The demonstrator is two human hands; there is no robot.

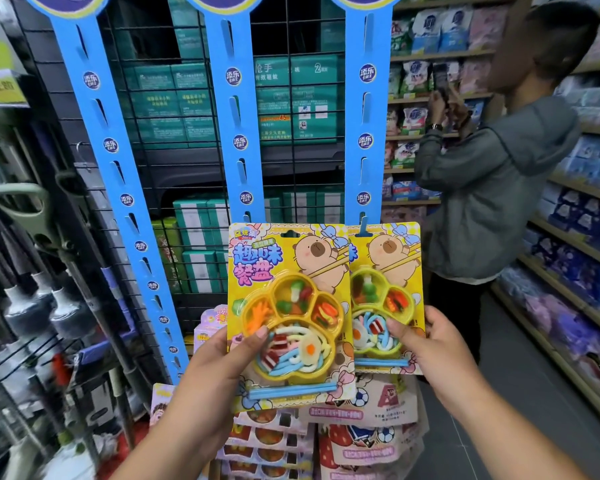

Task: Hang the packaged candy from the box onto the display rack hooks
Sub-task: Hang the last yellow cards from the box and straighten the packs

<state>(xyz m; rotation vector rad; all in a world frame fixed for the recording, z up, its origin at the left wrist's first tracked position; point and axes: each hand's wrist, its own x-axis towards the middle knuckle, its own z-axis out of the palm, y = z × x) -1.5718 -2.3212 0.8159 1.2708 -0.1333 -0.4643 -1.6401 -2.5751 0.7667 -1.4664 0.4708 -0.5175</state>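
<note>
Gripping glossy paw-blister packs (291, 258) w/ L hand (215, 368) & R hand (437, 344).

The front yellow candy pack (257, 265) says 趣味餐盘. Round marks (233, 76) on the blue hanging strips (253, 157) say 添乐. A yellow price tag (1, 86) reads 12.80. A green box (305, 69) shows 2.

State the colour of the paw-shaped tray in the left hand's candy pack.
The paw-shaped tray is yellow; the head view shows it best.
</note>
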